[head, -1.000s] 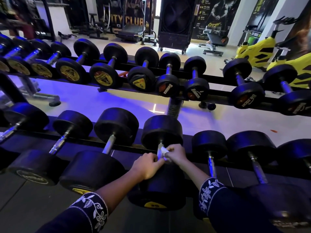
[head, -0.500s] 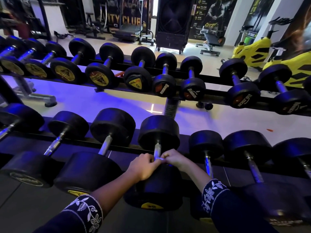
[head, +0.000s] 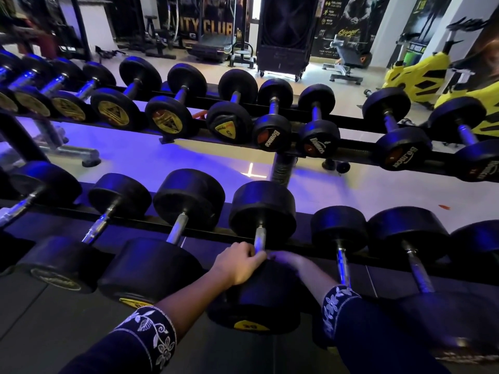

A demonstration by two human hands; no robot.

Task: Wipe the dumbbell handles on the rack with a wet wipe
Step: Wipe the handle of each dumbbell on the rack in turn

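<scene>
A big black dumbbell (head: 263, 206) lies on the lower rack rail (head: 151, 225), and the upper part of its steel handle (head: 260, 237) is bare. My left hand (head: 237, 265) grips the handle's near end from the left, just above the near weight head (head: 259, 300). My right hand (head: 290, 261), blurred, curls against the same spot from the right. The wet wipe is hidden under the fingers. Both forearms wear dark sleeves with white embroidered cuffs.
Other dumbbells flank it on the lower row, one on the left (head: 176, 230) and one on the right (head: 343, 263). An upper rack row (head: 272, 122) of smaller dumbbells runs behind. Yellow exercise bikes (head: 421, 74) stand at the far right on the pale gym floor.
Both hands have slid down the handle toward the near weight head. The white wipe, visible in my right hand a second ago, is now covered.
</scene>
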